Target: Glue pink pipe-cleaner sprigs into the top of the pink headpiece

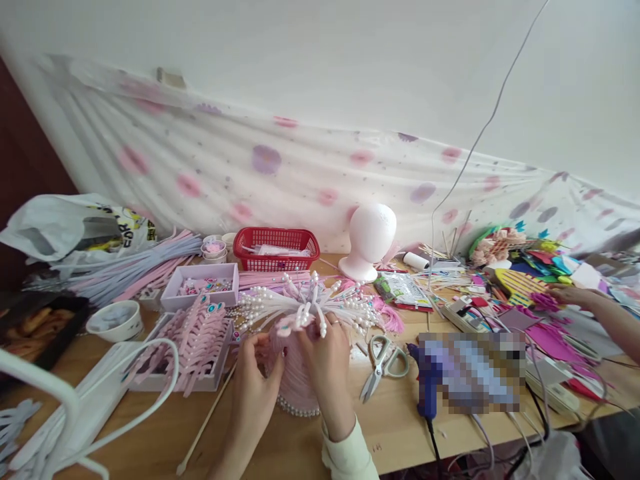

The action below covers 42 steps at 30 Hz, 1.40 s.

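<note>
A pink headdress (299,388) stands upright in front of me, with a band of pearls along its lower edge. White stems tipped with pearls (260,305) fan out from its top. My left hand (254,373) is at its left side, thumb and fingers bent against the pink surface. My right hand (327,357) is closed at the upper front, near a small pink fuzzy piece (295,324). My fingers partly hide where each hand grips. Scissors (381,365) lie open-bladed to the right, and a blue glue gun (429,387) is farther right.
White boxes of pink pieces (200,347) and beads (200,285) stand left. Behind are a red basket (277,248) and a white foam head (371,237). A white tubular frame (65,400) is at near left. Another person's hand (575,295) reaches in among craft pieces at right.
</note>
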{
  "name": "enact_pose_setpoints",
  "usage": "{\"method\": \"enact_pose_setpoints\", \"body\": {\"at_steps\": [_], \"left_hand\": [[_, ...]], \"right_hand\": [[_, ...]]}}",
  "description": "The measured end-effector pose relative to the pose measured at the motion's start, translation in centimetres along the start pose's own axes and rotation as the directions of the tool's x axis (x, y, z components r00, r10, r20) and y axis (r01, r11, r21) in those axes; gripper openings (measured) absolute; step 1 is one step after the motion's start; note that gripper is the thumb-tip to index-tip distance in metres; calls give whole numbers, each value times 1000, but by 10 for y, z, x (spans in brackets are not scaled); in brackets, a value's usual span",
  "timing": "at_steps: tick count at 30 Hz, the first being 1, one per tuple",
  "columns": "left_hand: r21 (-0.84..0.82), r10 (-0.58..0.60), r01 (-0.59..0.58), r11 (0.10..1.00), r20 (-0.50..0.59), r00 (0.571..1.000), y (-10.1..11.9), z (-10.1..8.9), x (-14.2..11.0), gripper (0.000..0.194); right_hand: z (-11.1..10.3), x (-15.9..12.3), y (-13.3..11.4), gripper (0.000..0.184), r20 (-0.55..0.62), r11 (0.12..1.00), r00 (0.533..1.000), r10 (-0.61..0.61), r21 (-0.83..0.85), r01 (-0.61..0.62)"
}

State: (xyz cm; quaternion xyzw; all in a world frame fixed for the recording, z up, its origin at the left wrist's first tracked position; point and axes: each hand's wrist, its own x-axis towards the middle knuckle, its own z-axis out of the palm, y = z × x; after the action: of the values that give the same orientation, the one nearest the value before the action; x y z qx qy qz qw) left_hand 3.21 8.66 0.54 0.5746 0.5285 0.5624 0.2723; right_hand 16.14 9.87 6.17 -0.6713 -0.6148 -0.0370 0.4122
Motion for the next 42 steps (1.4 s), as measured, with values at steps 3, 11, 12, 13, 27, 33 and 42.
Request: {"method": "enact_pose_setpoints", "body": {"at_steps": [3,11,12,13,27,33,42], "left_hand": [[-3,-39,39,999,-6,999,-15,6,-6,30],[-50,-227,245,968,237,945,-27,5,0,51],[-84,-243,276,957,284,928,-29,3,1,53],[-116,-262,311,943,315,912,-30,2,3,55],[-452,-657,747,487,374,654,28,-8,26,23],[-564,-749,791,236,413,518,41,-12,15,17],[-520,-632,854,-28,671,387,35,1,4,9]], "right_hand": [[3,9,-9,17,-37,998,999,7,-59,-9],[5,14,-1,17,-15,993,998,-53,-111,51],[5,15,0,14,-7,995,999,-36,-93,35],[5,16,2,13,4,997,1000,-13,-80,13],[-6,-44,38,18,-334,872,940,71,478,104],[-17,-46,61,26,-311,779,889,335,623,-76],[-46,-19,75,36,-57,575,869,492,771,-275]]}}
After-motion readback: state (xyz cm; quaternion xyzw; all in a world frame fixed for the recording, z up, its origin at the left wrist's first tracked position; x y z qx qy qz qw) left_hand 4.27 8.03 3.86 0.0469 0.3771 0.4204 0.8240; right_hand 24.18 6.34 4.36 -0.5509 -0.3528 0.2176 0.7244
